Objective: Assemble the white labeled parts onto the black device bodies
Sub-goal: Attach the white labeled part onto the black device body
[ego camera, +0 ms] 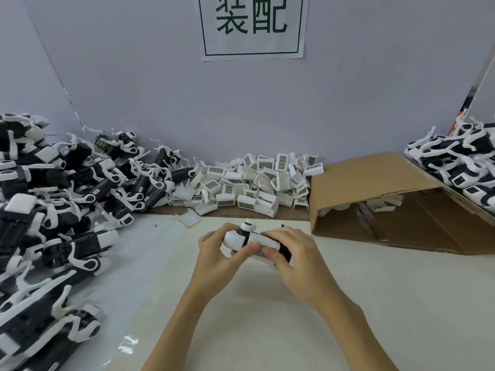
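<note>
Both my hands hold one black device body (284, 250) with a white end over the middle of the table. My left hand (218, 254) grips its rounded white end, thumb lying along the side. My right hand (293, 259) curls over the white labeled part (263, 241) that sits on the body, fingers pressing its barcode side. A pile of loose white labeled parts (249, 183) lies against the back wall. A big heap of black device bodies (61, 199) fills the left side.
A tipped cardboard box (388, 199) lies open at the right. A stack of black-and-white devices (463, 167) rests on it at far right. One single white part (188, 217) sits just beyond my hands. A paper sign (253, 25) hangs on the wall.
</note>
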The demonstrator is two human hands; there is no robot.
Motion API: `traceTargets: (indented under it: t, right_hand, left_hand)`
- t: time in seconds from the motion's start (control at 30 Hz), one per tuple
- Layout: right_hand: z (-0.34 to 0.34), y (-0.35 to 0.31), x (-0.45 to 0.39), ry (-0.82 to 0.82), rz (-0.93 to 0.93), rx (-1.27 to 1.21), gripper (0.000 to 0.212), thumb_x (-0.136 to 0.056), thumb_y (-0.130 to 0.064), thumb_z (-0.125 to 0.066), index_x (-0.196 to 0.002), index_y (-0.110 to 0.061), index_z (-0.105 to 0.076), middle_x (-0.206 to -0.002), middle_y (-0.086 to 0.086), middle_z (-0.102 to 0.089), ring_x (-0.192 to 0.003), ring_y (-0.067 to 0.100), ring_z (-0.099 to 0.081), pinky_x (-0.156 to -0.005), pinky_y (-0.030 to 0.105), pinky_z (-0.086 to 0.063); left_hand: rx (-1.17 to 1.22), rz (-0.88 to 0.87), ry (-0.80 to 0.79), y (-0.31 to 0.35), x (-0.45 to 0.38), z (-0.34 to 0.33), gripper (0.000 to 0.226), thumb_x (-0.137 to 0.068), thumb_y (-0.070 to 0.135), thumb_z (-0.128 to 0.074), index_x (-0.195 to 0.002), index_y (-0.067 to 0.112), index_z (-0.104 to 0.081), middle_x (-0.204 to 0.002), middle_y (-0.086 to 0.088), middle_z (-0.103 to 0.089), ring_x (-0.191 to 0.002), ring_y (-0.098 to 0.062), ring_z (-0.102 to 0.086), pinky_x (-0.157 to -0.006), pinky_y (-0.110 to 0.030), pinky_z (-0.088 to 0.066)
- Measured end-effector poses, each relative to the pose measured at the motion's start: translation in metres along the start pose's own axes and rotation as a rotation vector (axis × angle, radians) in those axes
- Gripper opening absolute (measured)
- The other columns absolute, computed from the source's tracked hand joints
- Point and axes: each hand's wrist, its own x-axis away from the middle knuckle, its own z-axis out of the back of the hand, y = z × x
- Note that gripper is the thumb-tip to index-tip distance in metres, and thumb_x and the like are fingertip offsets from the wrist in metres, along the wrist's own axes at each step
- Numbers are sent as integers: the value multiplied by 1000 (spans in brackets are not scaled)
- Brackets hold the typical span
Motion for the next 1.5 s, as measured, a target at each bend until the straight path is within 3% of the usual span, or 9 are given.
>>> traceTargets:
  t: [0.2, 0.37, 0.5, 0.6, 0.8, 1.07, 1.23, 1.33, 1.5]
  right_hand:
    - [-24, -14, 5, 25, 62, 124, 64, -88, -31, -84, -144, -28, -54, -135, -14, -59, -129, 11, -50, -112, 32, -41]
    - [-18, 0, 7, -56, -101, -49, 48, -97, -41, -72, -135, -36, -43, -126, -21, -53, -118, 5, -46, -97, 23, -44]
    - [-16, 8, 7, 4, -88, -9, 48, -97, -34, -74, -141, -26, -56, -142, -14, -50, -133, 8, -44, -110, 28, -43]
    - [-20, 6, 5, 74, -92, 65, 50, -90, -29, -83, -135, -23, -61, -132, -9, -55, -122, 14, -52, -100, 31, -48]
    - [-33, -2, 5, 194, -128, 37, 34, -92, -27, -80, -122, -26, -65, -115, -17, -64, -102, 14, -54, -85, 24, -48]
    - [-27, 16, 9, 81, -185, -264, 35, -94, -16, -79, -123, -31, -66, -116, -22, -63, -108, 7, -62, -88, 22, -51]
    - [-17, 17, 1, -97, -303, -204, 34, -96, -29, -76, -128, -34, -63, -114, -16, -68, -98, 4, -68, -78, 17, -54]
    - [28, 20, -40, 21, -531, -697, 35, -100, -17, -71, -134, -9, -66, -108, 2, -73, -85, 17, -78, -62, 21, -59]
    - [138, 41, -91, 555, -301, -1929, 60, -108, -36, -53, -159, -13, -30, -146, 33, -53, -134, 40, -60, -113, 44, -50]
  left_hand:
    - [196, 199, 94, 5, -1, -3, 44, -76, 76, -71, -82, 33, -77, -75, 2, -75, -68, -9, -66, -69, -31, -49]
    - [87, 53, 0, 2, 1, -2, 47, -80, 73, -68, -117, 43, -63, -113, 14, -70, -112, -6, -65, -91, -26, -52]
    - [243, 78, -118, 8, 1, -1, 28, -86, 58, -77, -109, 42, -77, -98, 9, -79, -89, -4, -71, -72, -14, -51]
    - [220, 67, -85, 7, 3, -9, 18, -93, 36, -83, -111, 36, -78, -107, 6, -80, -103, -12, -73, -81, -17, -54]
    - [12, -121, 185, 10, 9, -23, 30, -81, 52, -80, -104, 33, -75, -98, 10, -75, -97, -19, -65, -85, -24, -52]
    - [370, 110, 43, 11, 8, -20, 40, -100, 57, -61, -106, 22, -80, -91, 5, -73, -89, -10, -64, -79, -15, -47]
    - [381, 167, 138, -3, 1, -12, 25, -111, 33, -58, -117, 29, -81, -108, 0, -81, -104, -17, -74, -94, -35, -52]
    - [425, 208, 301, -10, -7, -6, 28, -113, 38, -53, -119, 28, -78, -109, 2, -81, -105, -24, -74, -90, -38, -55]
    - [412, 318, 272, -14, -10, -7, 48, -113, 43, -50, -102, 6, -79, -95, -11, -81, -86, -28, -72, -81, -42, -57]
